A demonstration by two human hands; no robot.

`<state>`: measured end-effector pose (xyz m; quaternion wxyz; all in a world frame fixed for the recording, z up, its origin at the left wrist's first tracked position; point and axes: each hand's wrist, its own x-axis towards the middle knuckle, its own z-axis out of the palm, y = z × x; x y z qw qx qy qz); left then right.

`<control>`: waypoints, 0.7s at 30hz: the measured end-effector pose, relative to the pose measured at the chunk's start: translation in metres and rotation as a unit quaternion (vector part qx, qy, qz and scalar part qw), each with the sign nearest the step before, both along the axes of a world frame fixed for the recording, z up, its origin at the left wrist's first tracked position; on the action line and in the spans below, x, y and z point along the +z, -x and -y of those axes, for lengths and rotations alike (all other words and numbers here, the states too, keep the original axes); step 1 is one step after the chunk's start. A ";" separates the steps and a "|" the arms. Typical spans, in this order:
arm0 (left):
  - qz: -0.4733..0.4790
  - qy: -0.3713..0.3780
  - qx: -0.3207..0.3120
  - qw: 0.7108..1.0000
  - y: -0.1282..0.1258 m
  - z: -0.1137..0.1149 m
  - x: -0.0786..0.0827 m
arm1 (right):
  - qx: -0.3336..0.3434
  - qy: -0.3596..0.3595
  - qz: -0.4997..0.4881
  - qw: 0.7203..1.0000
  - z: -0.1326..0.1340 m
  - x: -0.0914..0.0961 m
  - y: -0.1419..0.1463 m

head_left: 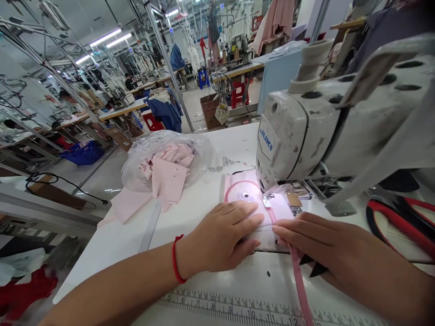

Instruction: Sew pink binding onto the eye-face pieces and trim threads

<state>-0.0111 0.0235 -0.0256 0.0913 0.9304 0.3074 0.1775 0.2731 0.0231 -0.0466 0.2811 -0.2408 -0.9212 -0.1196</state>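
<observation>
My left hand (pixel 222 237) lies flat with fingers stretched out on a pale pink fabric piece (pixel 244 192) under the needle of a white JUKI sewing machine (pixel 306 136). My right hand (pixel 326 246) rests beside it, fingers extended, pressing the fabric and a pink binding strip (pixel 299 276) that runs toward me from the presser foot (pixel 267 201). A dark pointed tool (pixel 314 267) pokes out beneath my right hand. A red cord circles my left wrist.
A clear plastic bag (pixel 166 158) of pink cut pieces sits at the table's left. Red-handled scissors (pixel 401 222) lie at the right. A printed ruler (pixel 238 308) runs along the front edge. Other workstations and a seated person fill the hall behind.
</observation>
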 end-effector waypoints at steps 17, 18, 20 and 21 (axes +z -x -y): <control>-0.005 -0.002 0.008 1.000 0.000 -0.001 0.001 | -0.005 0.003 -0.009 1.000 0.001 0.003 0.008; -0.004 -0.002 0.009 1.000 0.000 -0.001 0.000 | -0.002 0.002 0.000 1.000 0.000 0.006 0.007; -0.003 -0.003 0.011 1.000 0.000 -0.001 0.000 | 0.009 0.005 0.026 1.000 -0.002 0.012 0.006; -0.003 -0.004 0.011 1.000 0.000 -0.001 0.000 | 0.012 0.010 0.032 0.999 -0.002 0.014 0.006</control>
